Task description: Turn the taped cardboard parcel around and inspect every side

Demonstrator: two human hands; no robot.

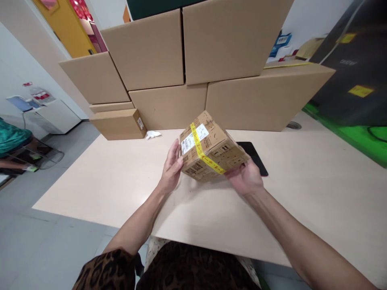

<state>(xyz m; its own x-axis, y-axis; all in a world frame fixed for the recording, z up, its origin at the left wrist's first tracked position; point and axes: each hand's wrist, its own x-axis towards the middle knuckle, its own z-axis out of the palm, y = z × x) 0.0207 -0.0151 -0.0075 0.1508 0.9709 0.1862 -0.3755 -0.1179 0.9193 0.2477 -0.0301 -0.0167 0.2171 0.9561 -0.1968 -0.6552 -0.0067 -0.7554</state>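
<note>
Gripping a cardboard parcel [216,141] from both sides, the two hands hold it tilted above the middle of the pale tabletop [90,181], between the near edge and the far edge; its underside appears raised off the surface, with a soft shadow below.

The left hand [171,169] is partly open, curved against the parcel's left end, its thumb on the near side and its fingers reaching up along the end; the right hand [246,177] is cupped palm-up under the lower right corner, its fingers partly hidden beneath the cardboard. Yellow printed tape [198,147] runs across the parcel's top and down its near face; it crosses a white shipping label [188,146], whose print is too small to read.

Just beyond the right hand, a flat black device [255,157] lies on the surface, partly covered by the parcel and the hand; large plain cartons [169,106] stand stacked along the far edge. Near the far left corner sits a smaller, low carton [116,125], with a crumpled white scrap [153,134] just beside its right end; a grey ring-shaped item [294,125] lies toward the far right corner. Off beyond the left edge, part of a person in a green garment [13,137] shows.
</note>
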